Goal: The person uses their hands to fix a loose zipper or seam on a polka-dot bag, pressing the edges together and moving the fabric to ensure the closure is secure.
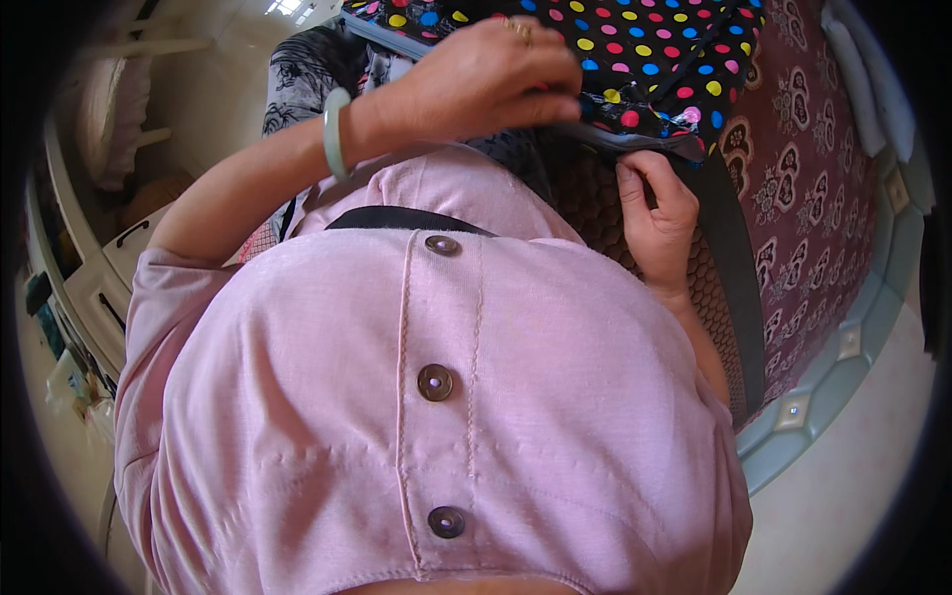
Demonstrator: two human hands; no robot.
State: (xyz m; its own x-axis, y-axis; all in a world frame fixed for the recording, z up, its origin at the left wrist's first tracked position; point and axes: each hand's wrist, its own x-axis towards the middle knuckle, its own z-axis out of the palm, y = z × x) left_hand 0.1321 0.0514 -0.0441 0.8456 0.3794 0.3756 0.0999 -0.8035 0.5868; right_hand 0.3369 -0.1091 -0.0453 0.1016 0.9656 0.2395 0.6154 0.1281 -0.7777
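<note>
A black bag-like item (pixel 645 59) of shiny fabric, covered in multicoloured polka dots, lies ahead of me with a grey edging along its near side. My left hand (pixel 486 84), with a pale green bangle and a ring, reaches across its near edge. Those fingers are curled and slightly blurred, and what they hold, if anything, is hidden. At the near right corner of the dotted fabric, my right hand (pixel 659 213) has thumb and forefinger pinched together against the edge. Its other fingers are folded in.
Under the bag is a brown honeycomb-patterned mat (pixel 709 297) with a grey border. To the right lies maroon patterned cloth (pixel 803 198) beside a pale blue-green padded edge (pixel 793 412). Grey patterned fabric (pixel 312 69) sits far left; cream drawers (pixel 104 297) stand at left.
</note>
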